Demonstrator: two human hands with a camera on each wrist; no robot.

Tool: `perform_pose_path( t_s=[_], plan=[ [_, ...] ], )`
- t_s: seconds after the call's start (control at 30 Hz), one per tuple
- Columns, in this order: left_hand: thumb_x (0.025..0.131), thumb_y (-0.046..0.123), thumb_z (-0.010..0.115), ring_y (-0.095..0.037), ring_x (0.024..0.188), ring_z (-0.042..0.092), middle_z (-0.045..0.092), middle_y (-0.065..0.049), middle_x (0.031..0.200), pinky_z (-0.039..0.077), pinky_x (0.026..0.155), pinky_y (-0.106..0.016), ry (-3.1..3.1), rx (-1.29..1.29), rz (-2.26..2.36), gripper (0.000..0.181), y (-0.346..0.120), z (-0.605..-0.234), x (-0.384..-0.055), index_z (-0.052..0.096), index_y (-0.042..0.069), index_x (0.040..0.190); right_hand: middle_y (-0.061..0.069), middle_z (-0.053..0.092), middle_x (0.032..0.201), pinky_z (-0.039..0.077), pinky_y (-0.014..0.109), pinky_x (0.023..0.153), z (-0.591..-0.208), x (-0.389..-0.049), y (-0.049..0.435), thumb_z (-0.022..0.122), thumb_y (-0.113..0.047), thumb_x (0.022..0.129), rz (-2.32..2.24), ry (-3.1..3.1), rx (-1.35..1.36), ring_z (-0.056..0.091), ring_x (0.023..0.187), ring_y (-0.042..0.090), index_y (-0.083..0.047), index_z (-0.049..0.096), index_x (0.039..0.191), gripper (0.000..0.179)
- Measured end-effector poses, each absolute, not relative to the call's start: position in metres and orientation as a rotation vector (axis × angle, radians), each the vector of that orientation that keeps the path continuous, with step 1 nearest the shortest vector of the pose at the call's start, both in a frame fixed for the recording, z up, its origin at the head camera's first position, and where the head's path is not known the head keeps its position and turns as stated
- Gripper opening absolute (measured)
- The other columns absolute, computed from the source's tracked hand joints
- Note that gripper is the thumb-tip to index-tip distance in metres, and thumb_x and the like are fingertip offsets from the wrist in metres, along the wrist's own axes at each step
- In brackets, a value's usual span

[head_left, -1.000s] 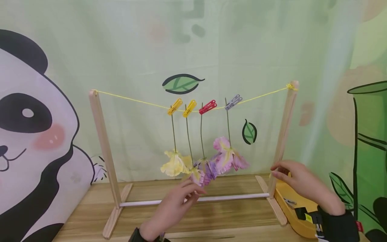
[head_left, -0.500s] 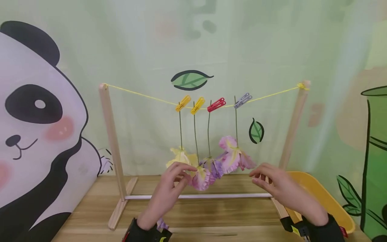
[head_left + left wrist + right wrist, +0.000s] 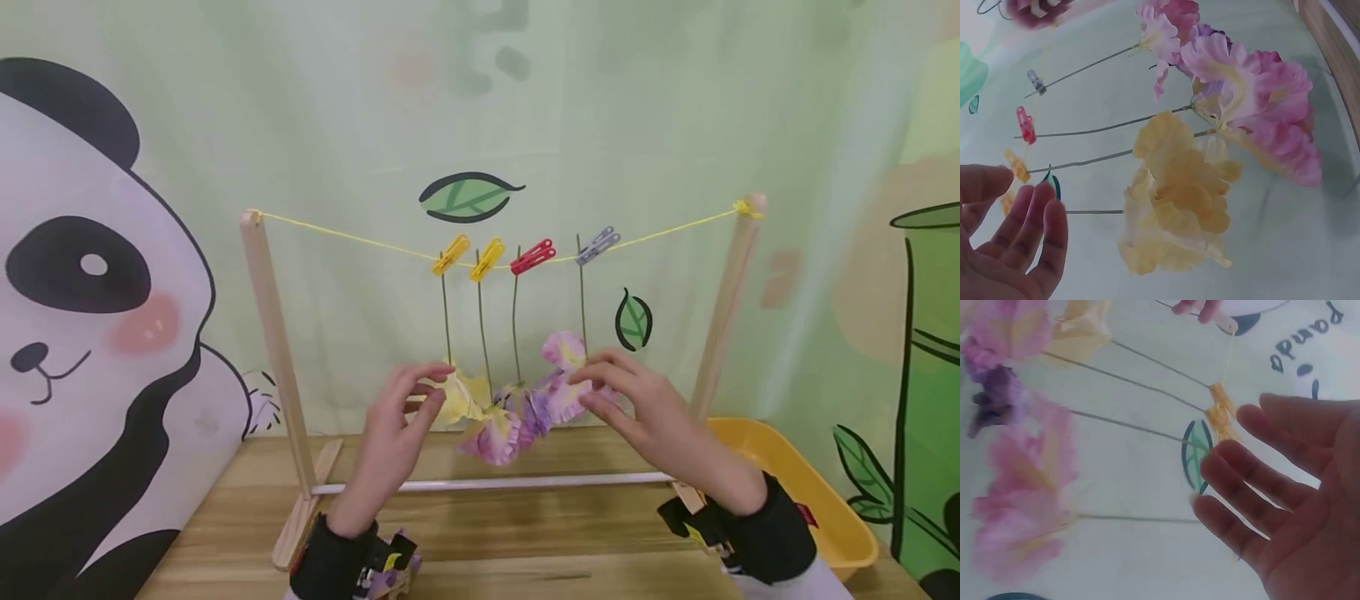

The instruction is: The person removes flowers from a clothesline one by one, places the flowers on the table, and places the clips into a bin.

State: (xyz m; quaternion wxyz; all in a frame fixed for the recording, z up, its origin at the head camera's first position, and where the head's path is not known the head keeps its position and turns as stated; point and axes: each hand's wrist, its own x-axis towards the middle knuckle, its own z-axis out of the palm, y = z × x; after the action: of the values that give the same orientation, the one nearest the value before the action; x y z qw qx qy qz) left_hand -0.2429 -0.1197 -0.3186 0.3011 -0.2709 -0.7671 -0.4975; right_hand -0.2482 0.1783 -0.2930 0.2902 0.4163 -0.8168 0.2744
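Four-sided petals aside, several artificial flowers hang upside down from a yellow string (image 3: 337, 234). Two yellow clothespins (image 3: 452, 255), a red clothespin (image 3: 533, 257) and a grey clothespin (image 3: 597, 247) clip their stems. My left hand (image 3: 397, 421), fingers loosely bent and holding nothing, overlaps the yellow flower (image 3: 467, 398) in the head view. Lower down hang a pink flower (image 3: 497, 437) and a purple flower (image 3: 531, 410). In front of the rightmost pink flower (image 3: 564, 390) is my right hand (image 3: 641, 400); its relaxed fingers are empty in the right wrist view (image 3: 1291, 481).
Wooden posts (image 3: 273, 350) hold the string, joined below by a white rod (image 3: 525, 482). A yellow bin (image 3: 832, 517) stands at the right behind my forearm. Purple petals (image 3: 401, 542) show beside my left cuff on the wooden table (image 3: 510, 533).
My right hand has moved left from the right post to the rightmost pink flower. My left hand has risen and shifted left from the lower pink flower to the yellow one.
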Motion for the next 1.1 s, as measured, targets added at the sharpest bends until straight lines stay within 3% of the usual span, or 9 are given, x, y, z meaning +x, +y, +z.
perform_pose_path(
  t_s=[0.13, 0.23, 0.47, 0.7, 0.87, 1.1],
  plan=[
    [0.096, 0.006, 0.057, -0.021, 0.096, 0.057, 0.058, -0.015, 0.109, 0.050, 0.077, -0.044, -1.995, -0.662, -1.279, 0.024, -0.121, -0.315, -0.269, 0.063, 0.012, 0.119, 0.006, 0.056, 0.111, 0.047, 0.036, 0.077, -0.257, -0.257, 0.158, 0.065, -0.008, 0.091, 0.605, -2.090, 1.130, 0.052, 0.096, 0.018, -0.010, 0.064, 0.113, 0.022],
    [0.098, 0.011, 0.056, -0.017, 0.097, 0.055, 0.057, -0.010, 0.111, 0.049, 0.077, -0.040, -1.996, -0.639, -1.232, 0.023, -0.123, -0.310, -0.287, 0.062, 0.015, 0.120, 0.010, 0.057, 0.113, 0.041, 0.047, 0.088, -0.234, -0.266, 0.143, 0.065, -0.011, 0.091, 0.526, -2.047, 1.117, 0.049, 0.107, 0.027, -0.008, 0.064, 0.112, 0.021],
    [0.098, 0.012, 0.055, -0.024, 0.102, 0.054, 0.052, -0.010, 0.114, 0.050, 0.083, -0.045, -1.995, -0.607, -1.241, 0.031, -0.123, -0.293, -0.299, 0.054, 0.013, 0.129, 0.012, 0.058, 0.119, 0.035, 0.051, 0.101, -0.194, -0.293, 0.109, 0.061, -0.018, 0.095, 0.411, -2.032, 1.122, 0.045, 0.118, 0.030, -0.006, 0.062, 0.116, 0.024],
    [0.095, 0.015, 0.059, -0.032, 0.111, 0.054, 0.048, -0.012, 0.121, 0.053, 0.085, -0.050, -2.027, -0.587, -1.357, 0.049, -0.115, -0.287, -0.314, 0.039, 0.019, 0.139, 0.013, 0.055, 0.124, 0.032, 0.048, 0.105, -0.172, -0.315, 0.089, 0.061, -0.022, 0.096, 0.352, -2.173, 1.110, 0.043, 0.121, 0.029, -0.006, 0.054, 0.130, 0.038],
    [0.095, 0.014, 0.058, -0.026, 0.108, 0.056, 0.050, -0.012, 0.120, 0.053, 0.085, -0.046, -2.040, -0.581, -1.346, 0.053, -0.109, -0.291, -0.319, 0.033, 0.020, 0.142, 0.014, 0.052, 0.131, 0.029, 0.049, 0.109, -0.167, -0.326, 0.081, 0.058, -0.025, 0.097, 0.249, -2.255, 1.104, 0.040, 0.127, 0.030, -0.006, 0.048, 0.137, 0.045],
    [0.095, 0.011, 0.057, -0.024, 0.106, 0.057, 0.054, -0.014, 0.119, 0.053, 0.085, -0.044, -2.007, -0.593, -1.387, 0.054, -0.104, -0.288, -0.322, 0.034, 0.021, 0.142, 0.013, 0.054, 0.131, 0.030, 0.049, 0.107, -0.159, -0.333, 0.070, 0.056, -0.023, 0.098, 0.176, -2.297, 1.070, 0.041, 0.126, 0.030, -0.008, 0.049, 0.136, 0.041]
  ],
)
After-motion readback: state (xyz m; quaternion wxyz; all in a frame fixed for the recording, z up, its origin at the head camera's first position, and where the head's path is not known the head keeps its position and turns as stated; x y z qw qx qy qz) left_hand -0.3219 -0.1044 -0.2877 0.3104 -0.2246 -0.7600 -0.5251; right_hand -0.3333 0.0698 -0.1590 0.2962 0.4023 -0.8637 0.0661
